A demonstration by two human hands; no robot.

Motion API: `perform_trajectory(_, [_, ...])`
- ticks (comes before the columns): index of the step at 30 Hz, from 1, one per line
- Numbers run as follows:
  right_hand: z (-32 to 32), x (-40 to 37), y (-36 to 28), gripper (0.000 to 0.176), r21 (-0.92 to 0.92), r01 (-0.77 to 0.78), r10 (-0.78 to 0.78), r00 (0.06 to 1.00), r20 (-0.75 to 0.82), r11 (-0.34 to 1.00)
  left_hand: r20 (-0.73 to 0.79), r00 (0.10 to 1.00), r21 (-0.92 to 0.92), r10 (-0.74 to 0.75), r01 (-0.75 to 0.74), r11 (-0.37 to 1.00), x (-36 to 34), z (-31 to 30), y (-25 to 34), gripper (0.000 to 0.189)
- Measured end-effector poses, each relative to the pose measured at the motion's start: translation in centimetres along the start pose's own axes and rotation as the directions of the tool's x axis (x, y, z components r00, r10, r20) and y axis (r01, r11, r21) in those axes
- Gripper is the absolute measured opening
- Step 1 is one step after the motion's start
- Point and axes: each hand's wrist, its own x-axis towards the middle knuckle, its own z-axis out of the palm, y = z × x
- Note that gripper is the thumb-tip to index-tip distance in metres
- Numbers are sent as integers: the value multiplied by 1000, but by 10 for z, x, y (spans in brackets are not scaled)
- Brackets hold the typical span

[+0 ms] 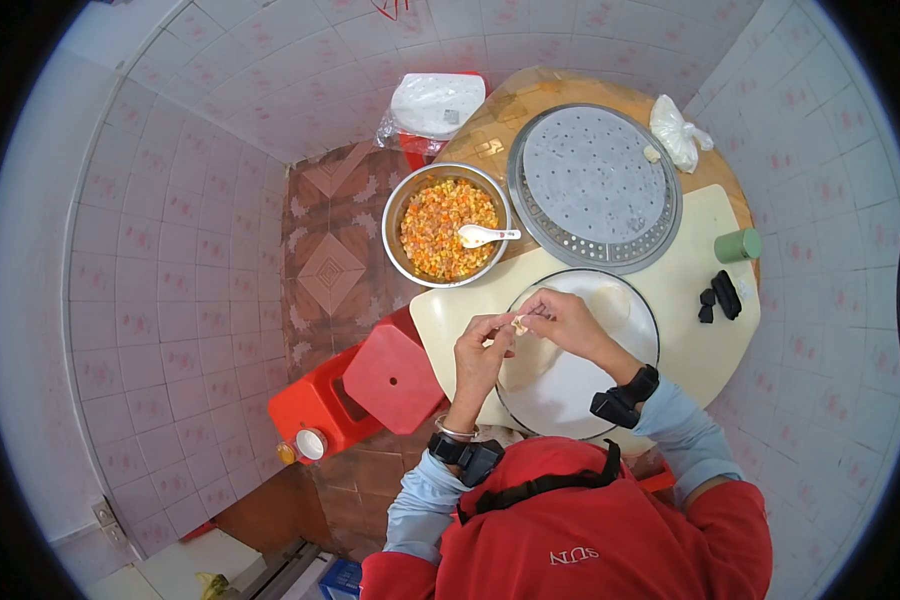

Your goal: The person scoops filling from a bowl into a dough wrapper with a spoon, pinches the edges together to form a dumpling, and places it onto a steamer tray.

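The small piece of dough (pixel 519 325) is held up over the left part of the round white plate (pixel 580 395), near that plate's left rim, and the plate lies at the near edge of the cream board (pixel 705 240). The left hand (pixel 478 365) has its thumb and fingertips closed on the dough's left side, and the right hand (pixel 562 322) pinches it from the right; the fingers hide just how much each one grips. The piece should be light and very soft, a bit tacky, quick to stretch or tear if squeezed in the middle, so it is best taken by its edges, with the pads and a gentle pinch. A flat pale round of dough (pixel 610 305) lies by the plate's far right rim; being thin and limp, it would probably want lifting by its edge, slowly, lest it stick or fold
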Motion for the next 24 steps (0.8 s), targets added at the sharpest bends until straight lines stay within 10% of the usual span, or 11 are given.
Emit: perform_trajectory(24, [-8,7,-3,16,229,-186,152,976,159,955,12,957,370,289,-273,888,-13,1,27,20])
